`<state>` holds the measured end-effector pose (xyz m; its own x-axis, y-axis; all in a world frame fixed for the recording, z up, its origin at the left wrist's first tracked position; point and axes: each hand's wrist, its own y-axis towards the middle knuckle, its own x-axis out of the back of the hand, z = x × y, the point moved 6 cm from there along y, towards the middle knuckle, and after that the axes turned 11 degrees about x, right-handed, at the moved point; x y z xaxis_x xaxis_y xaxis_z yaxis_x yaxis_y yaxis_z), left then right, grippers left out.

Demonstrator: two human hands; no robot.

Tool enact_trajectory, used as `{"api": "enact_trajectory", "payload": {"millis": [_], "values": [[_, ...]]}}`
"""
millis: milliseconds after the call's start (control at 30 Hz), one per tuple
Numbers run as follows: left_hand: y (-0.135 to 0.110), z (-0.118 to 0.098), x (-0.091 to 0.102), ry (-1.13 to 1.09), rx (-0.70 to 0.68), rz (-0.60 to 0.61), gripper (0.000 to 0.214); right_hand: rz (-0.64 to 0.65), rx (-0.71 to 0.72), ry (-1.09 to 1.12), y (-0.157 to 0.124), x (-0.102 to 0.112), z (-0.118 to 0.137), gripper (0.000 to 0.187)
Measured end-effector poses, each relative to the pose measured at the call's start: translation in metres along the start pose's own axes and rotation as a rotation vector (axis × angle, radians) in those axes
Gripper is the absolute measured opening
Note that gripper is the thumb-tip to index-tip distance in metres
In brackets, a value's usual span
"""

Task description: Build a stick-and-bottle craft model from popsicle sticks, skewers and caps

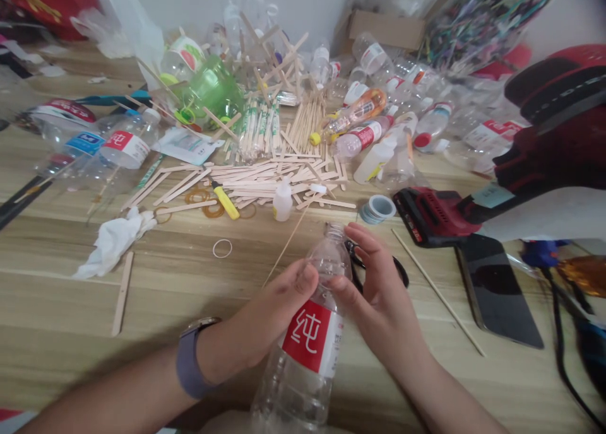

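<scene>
A clear plastic bottle (307,339) with a red and white label tilts toward me over the table's near edge, its uncapped neck pointing away. My left hand (284,301), with a watch on the wrist, is closed around the bottle's upper body; its fingers are mostly hidden behind the plastic. On the other side, my right hand (374,289) touches the shoulder with its thumb, the fingers spread beside the neck. Beyond the bottle stand a small white dropper bottle (283,200) and a roll of tape (377,209). A black looped item (401,273) lies partly hidden behind my right hand.
Wooden craft sticks (265,178) are heaped mid-table, with a yellow-handled screwdriver (226,200) beside them. Plastic bottles (364,134) crowd the back. At right are a red cordless power tool (435,213), a phone (499,295) and a thin stick (438,292). Crumpled tissue (113,241) lies left.
</scene>
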<state>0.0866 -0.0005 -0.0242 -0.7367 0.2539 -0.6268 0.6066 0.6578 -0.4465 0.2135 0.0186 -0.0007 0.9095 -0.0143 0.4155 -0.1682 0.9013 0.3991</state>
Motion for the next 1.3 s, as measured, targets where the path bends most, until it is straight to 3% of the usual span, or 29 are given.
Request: {"api": "enact_trajectory", "payload": {"millis": [133,267,400,533,667,967,1167,1300], "values": [[0.000,0.002,-0.001,0.014,0.002,0.021,0.051,-0.048,0.015,-0.046,0.004,-0.001,0.009,0.045],[0.000,0.007,0.000,-0.025,0.098,-0.013,0.054,-0.036,-0.002,-0.028,0.004,-0.003,0.013,0.044],[0.000,0.007,0.002,-0.075,0.139,-0.092,0.046,-0.042,0.011,-0.017,0.004,0.004,0.011,0.039],[0.000,0.002,0.000,-0.095,0.101,-0.056,0.031,-0.094,0.003,-0.076,0.006,0.016,0.001,0.040],[0.001,0.001,-0.001,-0.096,0.091,-0.001,0.035,-0.050,-0.012,-0.101,0.007,0.016,-0.006,0.045],[0.000,0.004,0.000,-0.059,0.110,-0.007,0.051,0.011,0.099,-0.202,0.005,0.007,0.013,0.044],[-0.002,0.003,0.001,-0.014,0.143,-0.065,0.041,0.043,0.089,-0.134,0.002,0.000,0.014,0.048],[-0.005,-0.008,-0.002,0.030,0.097,-0.073,0.035,0.030,0.140,-0.172,0.009,0.015,0.011,0.054]]}}
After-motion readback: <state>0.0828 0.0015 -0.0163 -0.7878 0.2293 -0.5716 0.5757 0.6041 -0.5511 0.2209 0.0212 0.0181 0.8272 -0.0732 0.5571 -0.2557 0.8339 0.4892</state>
